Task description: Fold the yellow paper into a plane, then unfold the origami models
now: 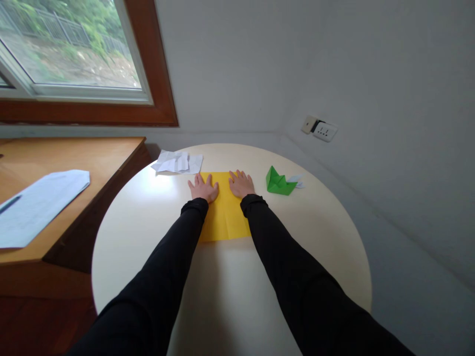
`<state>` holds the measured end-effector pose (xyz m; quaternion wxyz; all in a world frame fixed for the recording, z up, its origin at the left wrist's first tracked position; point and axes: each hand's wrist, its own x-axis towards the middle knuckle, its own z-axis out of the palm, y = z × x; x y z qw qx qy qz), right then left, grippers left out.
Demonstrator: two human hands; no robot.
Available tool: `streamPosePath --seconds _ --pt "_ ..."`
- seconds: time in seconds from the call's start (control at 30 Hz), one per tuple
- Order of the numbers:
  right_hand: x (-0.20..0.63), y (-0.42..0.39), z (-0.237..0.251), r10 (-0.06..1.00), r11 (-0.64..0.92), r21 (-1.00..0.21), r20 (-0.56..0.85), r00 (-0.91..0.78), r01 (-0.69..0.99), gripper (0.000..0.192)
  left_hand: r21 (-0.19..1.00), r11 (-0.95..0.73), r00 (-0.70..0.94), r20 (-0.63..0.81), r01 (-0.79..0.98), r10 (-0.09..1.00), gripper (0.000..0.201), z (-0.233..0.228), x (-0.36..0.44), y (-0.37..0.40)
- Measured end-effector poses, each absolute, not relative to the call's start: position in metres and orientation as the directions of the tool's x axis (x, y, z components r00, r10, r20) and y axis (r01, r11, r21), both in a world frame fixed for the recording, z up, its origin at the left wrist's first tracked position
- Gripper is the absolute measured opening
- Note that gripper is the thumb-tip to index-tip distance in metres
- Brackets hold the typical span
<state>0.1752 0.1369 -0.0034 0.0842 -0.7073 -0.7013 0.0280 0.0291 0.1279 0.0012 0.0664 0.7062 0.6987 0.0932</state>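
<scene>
At far left, a wooden table (pixel 92 153) is carrying a large white sheet (pixel 48 207) with a dark pen (pixel 10 203) lying on it. On the round white table (pixel 315 237), creased white papers (pixel 176 162) are lying near the far edge, just beyond your left hand (pixel 203 189). That hand is resting palm down, fingers spread and gripping nothing, straddling the left edge of the yellow sheet (pixel 224 212). The sheet is lying flat directly beneath both hands; its long axis appears to be pointing away from you, between your forearms. Your right hand (pixel 242 184) is pressing palm down on the far right part, fingers parted, holding nothing. Neither hand is lying nearer: both are touching the sheet's far half, leaving its near middle uncovered. Further right, a green folded paper (pixel 280 183) is standing beside your right hand, apart from it, with a small white piece (pixel 299 182) showing just beyond.
</scene>
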Motion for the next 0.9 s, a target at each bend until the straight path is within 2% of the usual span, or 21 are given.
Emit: streamPosePath --seconds 0.6,0.9 --pt "0.160 0.135 0.009 0.991 -0.033 -0.065 0.128 0.041 0.997 0.047 0.209 -0.021 0.010 0.054 0.978 0.998 0.061 0.001 0.029 0.128" --pt "0.153 0.138 0.009 0.993 -0.056 -0.035 0.103 0.060 0.998 0.045 0.139 -0.096 0.076 0.147 0.986 0.986 0.047 0.008 0.033 0.118"
